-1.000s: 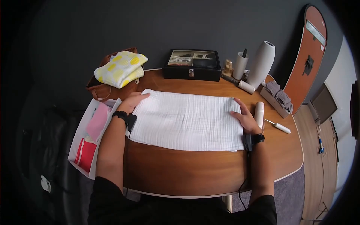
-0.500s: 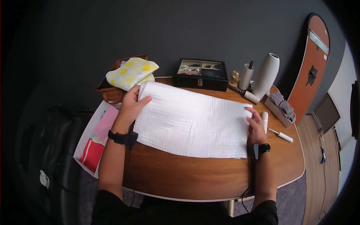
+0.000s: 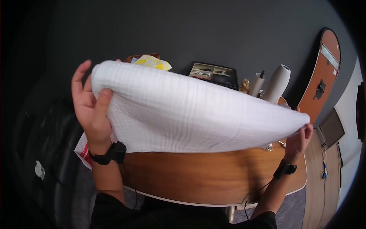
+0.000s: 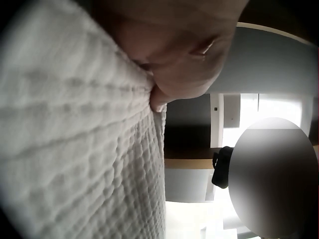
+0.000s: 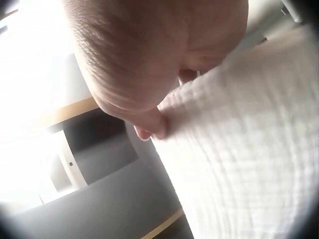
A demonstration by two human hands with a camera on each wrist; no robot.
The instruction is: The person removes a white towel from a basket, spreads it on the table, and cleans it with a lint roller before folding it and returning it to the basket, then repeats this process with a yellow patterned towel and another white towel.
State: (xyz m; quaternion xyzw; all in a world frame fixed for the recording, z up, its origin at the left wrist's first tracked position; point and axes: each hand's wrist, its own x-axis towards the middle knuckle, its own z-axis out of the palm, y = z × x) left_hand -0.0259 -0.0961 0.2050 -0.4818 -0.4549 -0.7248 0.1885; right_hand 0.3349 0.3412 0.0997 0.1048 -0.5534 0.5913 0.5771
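A white crinkled muslin cloth (image 3: 190, 110), folded in layers, is held up above the wooden table between both hands. At its left end my left hand (image 3: 91, 110) grips the edge, thumb on the near face and some fingers behind the fabric. My right hand (image 3: 299, 141) pinches the far right corner from below, lower than the left. The left wrist view shows the thumb pressing the cloth (image 4: 99, 134) at its edge. In the right wrist view, the fingertips (image 5: 158, 124) close on the cloth's edge (image 5: 239, 144).
Behind the cloth stand a black glasses case (image 3: 217, 74), a white vase (image 3: 277, 82) and a pen holder (image 3: 257, 84). A yellow-patterned cloth (image 3: 154, 62) lies on a brown bag at the back left. A white box (image 3: 81, 147) sits at the table's (image 3: 183, 171) left edge.
The cloth lay flat on the table one second ago. Both hands have lifted it, the left end rising first, and it now tilts down toward the right.
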